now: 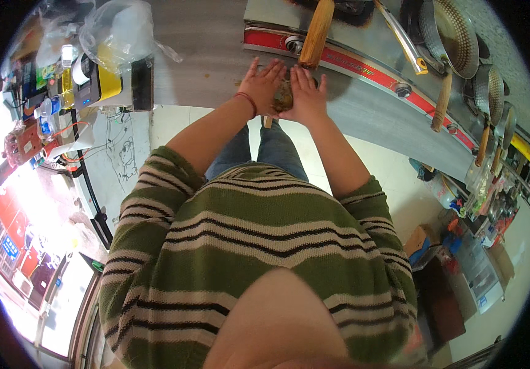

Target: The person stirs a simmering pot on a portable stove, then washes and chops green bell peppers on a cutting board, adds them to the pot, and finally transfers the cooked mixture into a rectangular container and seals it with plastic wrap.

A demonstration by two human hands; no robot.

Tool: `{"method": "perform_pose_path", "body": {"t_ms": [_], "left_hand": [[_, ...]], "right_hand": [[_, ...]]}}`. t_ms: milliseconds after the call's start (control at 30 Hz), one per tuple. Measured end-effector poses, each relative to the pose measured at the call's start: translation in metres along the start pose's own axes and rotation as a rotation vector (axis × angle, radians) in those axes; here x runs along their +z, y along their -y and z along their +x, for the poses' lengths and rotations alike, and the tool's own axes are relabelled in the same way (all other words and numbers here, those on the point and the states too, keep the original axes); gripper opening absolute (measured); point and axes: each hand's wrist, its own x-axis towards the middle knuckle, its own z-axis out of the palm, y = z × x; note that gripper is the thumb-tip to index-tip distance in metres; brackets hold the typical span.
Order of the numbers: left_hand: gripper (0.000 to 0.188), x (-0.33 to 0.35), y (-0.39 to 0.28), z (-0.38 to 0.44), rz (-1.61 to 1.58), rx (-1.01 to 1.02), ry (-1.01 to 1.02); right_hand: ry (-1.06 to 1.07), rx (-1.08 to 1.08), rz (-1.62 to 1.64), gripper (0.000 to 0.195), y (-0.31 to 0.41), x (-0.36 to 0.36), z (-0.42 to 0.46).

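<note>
My left hand (262, 87) and my right hand (308, 97) lie palms down, side by side, at the front edge of a grey metal counter (200, 78). Between and partly under them is a brownish-green, mottled thing (283, 98); my palms hide its sides, and I cannot tell what it is. My left hand's fingers are straight, its thumb spread outward. The fingers of my right hand point away from me, near the end of a wooden pan handle (316, 37). A red band circles my left wrist.
A gas stove with a red front panel (361, 69) stands beyond my hands to the right, with several wooden-handled metal pans (449, 41). At the left sit a yellow-and-black device (109, 83) and a clear plastic bag (119, 34). A cardboard box (421, 244) is lower right.
</note>
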Motion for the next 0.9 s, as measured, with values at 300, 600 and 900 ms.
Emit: {"method": "perform_pose_path", "body": {"t_ms": [300,600,900], "left_hand": [[0.115,0.047,0.017,-0.018,-0.192,-0.035,-0.266],[0.095,0.046,0.015,-0.026,-0.556,-0.199,-0.569],[0.035,0.085,0.018,-0.016,-1.171,-0.554,-0.390]], "right_hand": [[-0.177,0.008,0.248,0.127,-0.026,0.034,-0.018],[-0.336,0.160,0.579,0.097,-0.043,0.061,-0.024],[-0.069,0.470,1.254,0.025,-0.056,0.071,-0.027]]}}
